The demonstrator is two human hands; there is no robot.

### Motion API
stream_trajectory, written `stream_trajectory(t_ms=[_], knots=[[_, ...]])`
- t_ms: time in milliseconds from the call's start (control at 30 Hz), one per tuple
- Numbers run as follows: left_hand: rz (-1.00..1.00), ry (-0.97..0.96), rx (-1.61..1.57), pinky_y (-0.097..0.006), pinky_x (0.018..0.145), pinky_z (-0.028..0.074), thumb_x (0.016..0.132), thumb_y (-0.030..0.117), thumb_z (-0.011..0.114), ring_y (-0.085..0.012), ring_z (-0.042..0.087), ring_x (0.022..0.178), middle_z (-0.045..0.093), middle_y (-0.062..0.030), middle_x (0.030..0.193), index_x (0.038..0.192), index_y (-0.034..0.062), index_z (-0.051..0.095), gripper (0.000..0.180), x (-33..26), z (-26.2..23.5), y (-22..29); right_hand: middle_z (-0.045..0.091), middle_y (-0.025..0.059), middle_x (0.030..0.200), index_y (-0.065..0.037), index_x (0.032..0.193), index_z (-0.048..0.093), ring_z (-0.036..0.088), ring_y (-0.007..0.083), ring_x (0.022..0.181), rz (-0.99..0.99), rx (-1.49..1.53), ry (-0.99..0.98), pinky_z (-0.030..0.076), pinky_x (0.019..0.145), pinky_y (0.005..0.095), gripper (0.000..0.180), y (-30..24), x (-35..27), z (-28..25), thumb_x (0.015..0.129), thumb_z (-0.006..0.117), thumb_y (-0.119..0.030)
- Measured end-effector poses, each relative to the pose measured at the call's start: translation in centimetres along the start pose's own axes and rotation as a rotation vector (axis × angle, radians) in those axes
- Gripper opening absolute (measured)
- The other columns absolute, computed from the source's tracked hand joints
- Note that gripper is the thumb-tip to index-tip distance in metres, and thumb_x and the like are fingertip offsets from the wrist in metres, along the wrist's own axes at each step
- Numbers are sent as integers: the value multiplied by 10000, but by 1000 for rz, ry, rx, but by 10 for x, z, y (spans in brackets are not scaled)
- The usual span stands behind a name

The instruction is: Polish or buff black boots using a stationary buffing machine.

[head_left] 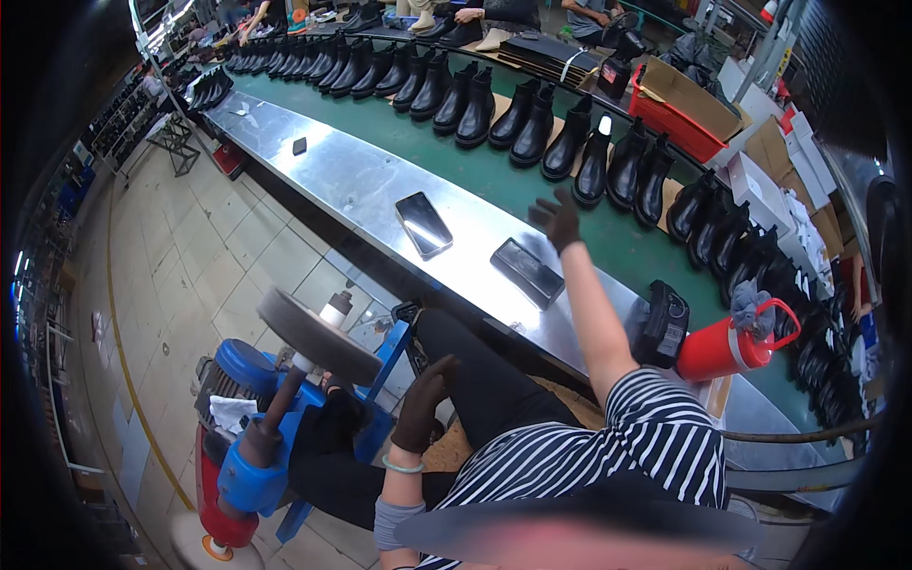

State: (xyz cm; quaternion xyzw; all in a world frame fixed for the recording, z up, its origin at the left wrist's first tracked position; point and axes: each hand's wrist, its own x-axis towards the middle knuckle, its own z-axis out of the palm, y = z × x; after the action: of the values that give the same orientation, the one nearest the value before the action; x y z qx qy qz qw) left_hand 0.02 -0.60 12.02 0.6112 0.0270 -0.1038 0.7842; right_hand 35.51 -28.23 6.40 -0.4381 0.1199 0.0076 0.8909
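My right hand (559,220), in a dark brown glove, reaches over the metal ledge toward the row of boots. Its fingers are apart and hold nothing. Beyond the fingertips stands a black ankle boot (591,171) with a white piece at its top; a gap shows between them. My left hand (426,404), also gloved, is raised over my lap with its fingers loosely extended and nothing visible in them. A green bangle circles that wrist. Left of this hand is a grey buffing wheel (318,340) on a blue machine (255,465).
A green conveyor belt (399,142) carries many black boots. On the metal ledge (351,190) lie a phone (424,225) and a dark flat case (527,273). A black device (662,323) and a red bottle (722,349) stand to my right. Other people work across the belt.
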Motion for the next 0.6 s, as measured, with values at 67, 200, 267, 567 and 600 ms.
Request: stream_trajectory(t_ms=[67,200,267,567,600], knots=[[-123,-17,42,-341,987,361,947,422,429,-201,479,1216,512,-95,1312,1358,65,419,544,1,-10,-10,478,160,1326,-140,1442,226,517,313,1154,-652,-1184,-67,426,946,430,835,31,-50,7,791,655,-439],[-198,-2,111,-333,957,369,935,418,437,-194,503,1169,535,-78,1281,1350,88,440,530,8,-28,-24,388,175,1334,-154,1387,357,382,394,1207,-516,-2164,-10,367,908,528,938,39,-145,15,637,690,-610],[-199,105,159,-330,920,378,923,425,443,-182,524,1101,558,-57,1239,1329,102,469,520,14,-36,-41,470,156,1221,-126,1336,406,465,345,1110,-564,-2092,109,387,865,496,875,42,-132,7,646,680,-587],[-317,179,66,-304,859,376,893,448,471,-160,535,1043,569,-16,1170,1266,138,526,488,15,-37,-67,638,178,1069,-49,1092,605,614,306,990,-222,-1965,-195,495,847,367,730,-17,-5,26,518,722,-485],[-310,176,67,-304,859,376,893,448,471,-160,535,1043,569,-16,1170,1266,138,526,488,16,-35,-69,637,174,1075,-49,1121,592,613,302,993,-101,-1873,-199,492,857,364,752,-24,11,22,498,746,-441]])
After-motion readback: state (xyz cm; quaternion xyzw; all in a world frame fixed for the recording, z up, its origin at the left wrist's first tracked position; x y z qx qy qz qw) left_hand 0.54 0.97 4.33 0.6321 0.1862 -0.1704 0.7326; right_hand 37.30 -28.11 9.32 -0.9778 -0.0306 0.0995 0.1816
